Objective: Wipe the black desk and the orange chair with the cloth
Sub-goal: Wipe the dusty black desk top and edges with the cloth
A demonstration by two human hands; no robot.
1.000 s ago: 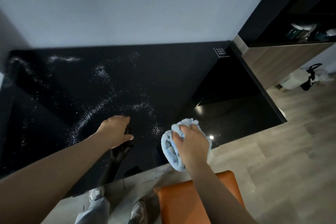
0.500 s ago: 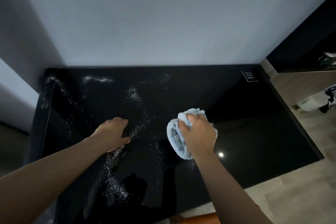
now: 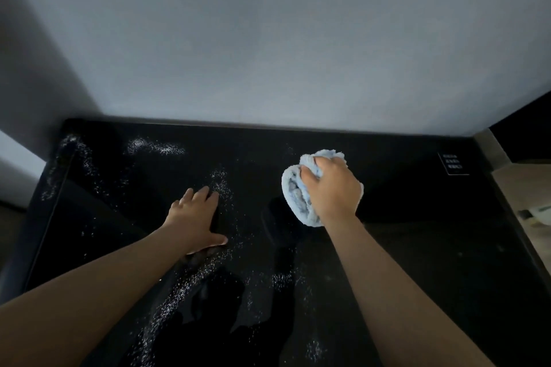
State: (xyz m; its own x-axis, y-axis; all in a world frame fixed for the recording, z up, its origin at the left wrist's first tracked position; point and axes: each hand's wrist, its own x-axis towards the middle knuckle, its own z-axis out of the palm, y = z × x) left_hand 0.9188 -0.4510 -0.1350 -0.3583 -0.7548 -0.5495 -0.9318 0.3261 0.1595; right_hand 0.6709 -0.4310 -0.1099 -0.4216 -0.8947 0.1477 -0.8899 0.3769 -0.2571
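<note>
- Head view, the only one I've got: my right hand (image 3: 331, 188) is clamped around the cloth (image 3: 298, 191), which is bunched into a fat wad, fingers curled tight over the top of it. The wad sits on the desk (image 3: 417, 247), toward the back, a bit right of centre.
- My left hand (image 3: 195, 216) is flat on the desk, fingers spread loosely and holding nothing, thumb sticking out to the right. Looks like I'm just bracing with it.
- The thing that matters for the next swipe: the crumbs (image 3: 220, 185) lie to the left of the cloth. The closest streak runs just past my left fingertips, between my two hands. More patches sit near the back-left corner (image 3: 155, 146) and down toward the front edge (image 3: 167, 304).
- So the cloth hand is the one that has to travel left. My left hand is nearer the mess, but it's bare.
- The wad's long axis runs roughly front to back, slightly tilted, so a sideways sweep would use its broad side. Seems decent to me.
- The right side of the desk looks clean already, I'd guess. The chair isn't in view, so that part is not yet done as far as I can tell.
</note>
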